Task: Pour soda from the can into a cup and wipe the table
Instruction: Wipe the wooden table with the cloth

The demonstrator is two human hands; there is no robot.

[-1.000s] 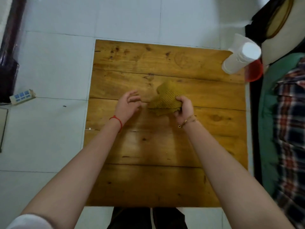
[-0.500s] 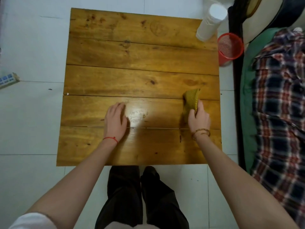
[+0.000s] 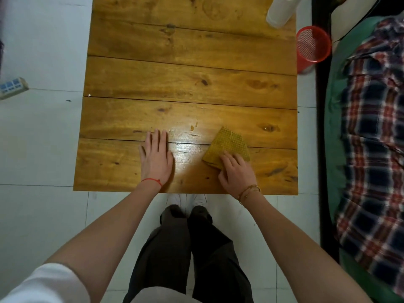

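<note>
A folded mustard-yellow waffle cloth lies flat on the wooden table near its front right. My right hand presses down on the cloth's near edge with its fingers spread over it. My left hand rests palm-down on the bare wood to the left, holding nothing. Small drops of liquid sit just beyond the cloth, and another wet spot lies to the right. A stack of white cups stands at the table's far right corner. No soda can is in view.
A red mesh bin stands on the tiled floor right of the table. A bed with a plaid blanket runs along the right side. A power strip lies on the floor at left. My legs stand at the table's front edge.
My right hand slid the cloth left and toward the front edge, and the cloth now lies flatter. My left hand stayed flat on the table. The camera tilted further down.
</note>
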